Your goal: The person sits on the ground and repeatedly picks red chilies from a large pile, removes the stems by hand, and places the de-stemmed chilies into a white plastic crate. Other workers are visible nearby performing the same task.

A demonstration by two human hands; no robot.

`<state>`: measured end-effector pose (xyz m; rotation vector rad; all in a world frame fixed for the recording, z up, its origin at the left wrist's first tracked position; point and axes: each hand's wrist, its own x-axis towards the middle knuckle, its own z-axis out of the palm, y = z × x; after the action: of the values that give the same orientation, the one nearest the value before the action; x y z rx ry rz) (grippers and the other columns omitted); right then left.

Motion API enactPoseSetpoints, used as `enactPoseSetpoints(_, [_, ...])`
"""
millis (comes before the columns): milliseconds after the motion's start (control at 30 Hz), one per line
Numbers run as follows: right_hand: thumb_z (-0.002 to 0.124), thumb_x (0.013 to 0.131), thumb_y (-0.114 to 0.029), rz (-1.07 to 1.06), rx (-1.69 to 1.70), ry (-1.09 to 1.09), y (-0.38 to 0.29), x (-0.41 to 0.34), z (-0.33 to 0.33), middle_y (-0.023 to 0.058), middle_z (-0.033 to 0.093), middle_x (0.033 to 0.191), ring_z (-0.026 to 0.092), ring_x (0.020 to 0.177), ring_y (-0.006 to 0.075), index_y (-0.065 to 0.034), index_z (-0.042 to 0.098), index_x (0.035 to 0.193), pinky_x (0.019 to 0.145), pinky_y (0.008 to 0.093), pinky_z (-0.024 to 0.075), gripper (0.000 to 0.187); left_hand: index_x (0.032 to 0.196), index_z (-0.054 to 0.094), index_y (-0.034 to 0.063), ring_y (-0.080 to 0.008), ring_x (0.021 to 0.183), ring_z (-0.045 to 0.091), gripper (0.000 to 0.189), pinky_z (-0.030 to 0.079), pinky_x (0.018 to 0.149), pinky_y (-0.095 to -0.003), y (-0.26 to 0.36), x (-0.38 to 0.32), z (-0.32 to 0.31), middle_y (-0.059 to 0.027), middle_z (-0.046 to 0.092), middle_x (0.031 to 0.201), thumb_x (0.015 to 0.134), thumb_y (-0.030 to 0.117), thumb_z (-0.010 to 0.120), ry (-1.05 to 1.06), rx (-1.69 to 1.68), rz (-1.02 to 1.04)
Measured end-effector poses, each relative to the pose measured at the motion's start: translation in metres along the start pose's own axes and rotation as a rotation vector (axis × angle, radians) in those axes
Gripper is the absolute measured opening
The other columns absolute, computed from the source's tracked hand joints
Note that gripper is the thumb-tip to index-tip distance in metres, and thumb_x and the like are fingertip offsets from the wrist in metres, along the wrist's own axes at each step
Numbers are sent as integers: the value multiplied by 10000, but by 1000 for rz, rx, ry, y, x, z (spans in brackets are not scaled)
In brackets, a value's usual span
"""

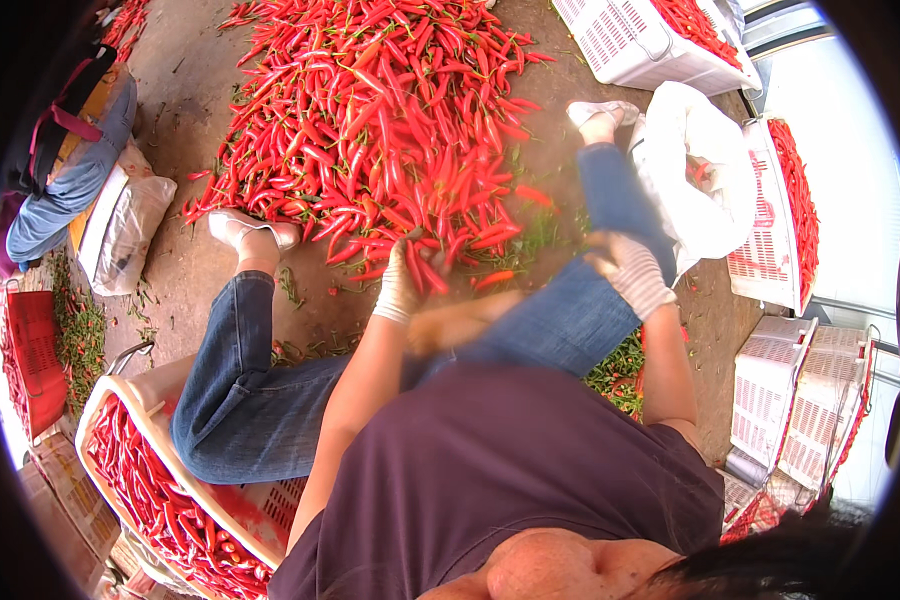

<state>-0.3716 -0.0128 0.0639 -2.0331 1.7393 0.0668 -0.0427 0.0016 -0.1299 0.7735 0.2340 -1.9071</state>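
Note:
A large heap of red chili peppers [375,112], many with green stems, spreads over the floor in front of me. At its near edge is my left hand [399,281] in a pale glove with darkened fingertips, its fingers closed around a few red chili peppers [424,271]. My right hand [630,271], in a striped whitish glove, hangs over my right leg close to the knee. Its fingers are blurred, so whether they hold anything is unclear. Beside that knee stands a white sack [701,176], open at the top, with some red inside.
A crate full of chilies [172,502] stands at my left hip. More filled crates [754,217] line the right side, with stacked crates [772,390] nearer. Green stems [622,375] litter the floor. Another person's leg [82,180] and a plastic bag [131,225] are at left.

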Motion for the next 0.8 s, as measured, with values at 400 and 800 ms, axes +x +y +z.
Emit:
enactPoseSetpoints(400, [623,813,-236,-801,-80,535,-84,243,178,49,645,1065,592,1017,253,-171,648,971,866,428,453,173,1109,592,99,-99,510,476,431,421,462,-220,-1,-5,0,1,597,790,851,437,662,-43,-60,-178])
enactPoseSetpoints(800, [530,896,-320,-387,-287,514,-74,179,173,72,627,1127,587,994,264,-192,646,1105,888,458,427,272,873,549,145,-184,590,565,234,411,415,-270,-13,3,22,-6,580,713,913,371,598,114,-39,-368])
